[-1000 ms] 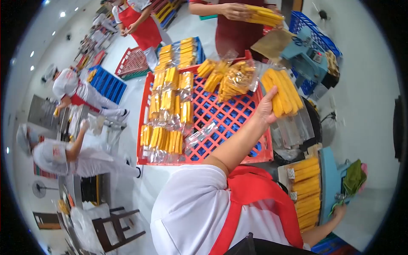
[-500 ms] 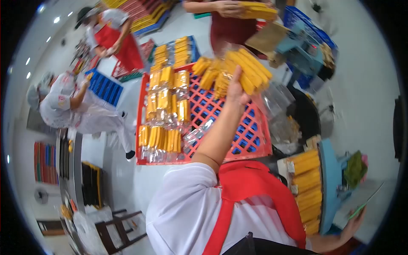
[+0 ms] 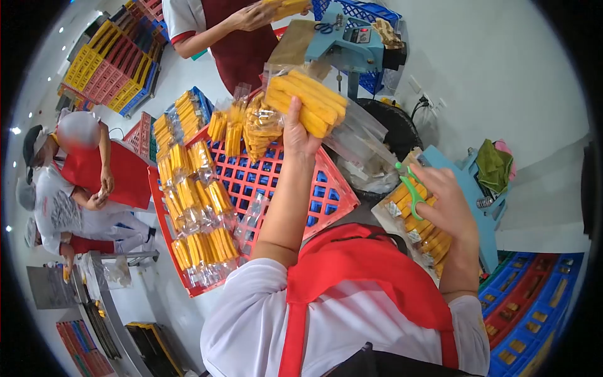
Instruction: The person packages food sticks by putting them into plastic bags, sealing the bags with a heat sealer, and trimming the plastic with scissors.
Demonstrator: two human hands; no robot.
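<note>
My left hand [image 3: 301, 135] is closed around a clear plastic bag of yellow sticks [image 3: 308, 103], held up above the far end of a red lattice crate [image 3: 333, 188]. On my right, a pair of green-handled scissors [image 3: 414, 198] is in my right hand [image 3: 447, 204]; its blades are hard to make out. Several packs of yellow sticks [image 3: 200, 196] lie in rows along the crate's left side. Another bag of yellow pieces [image 3: 260, 125] rests at the crate's far edge, just left of my raised bag. An empty-looking clear wrapper [image 3: 251, 217] lies on the lattice.
A blue sealing machine [image 3: 348, 47] stands ahead, with a black bin [image 3: 392, 132] holding plastic nearby. Packed yellow sticks fill a box [image 3: 408, 220] beside another blue machine [image 3: 461, 188]. A co-worker's hands [image 3: 254, 16] hold yellow sticks opposite; other workers stand left.
My right hand has risen from the lower right with the scissors, closer to the held bag. The view has turned right, so the crate and my left hand appear further left.
</note>
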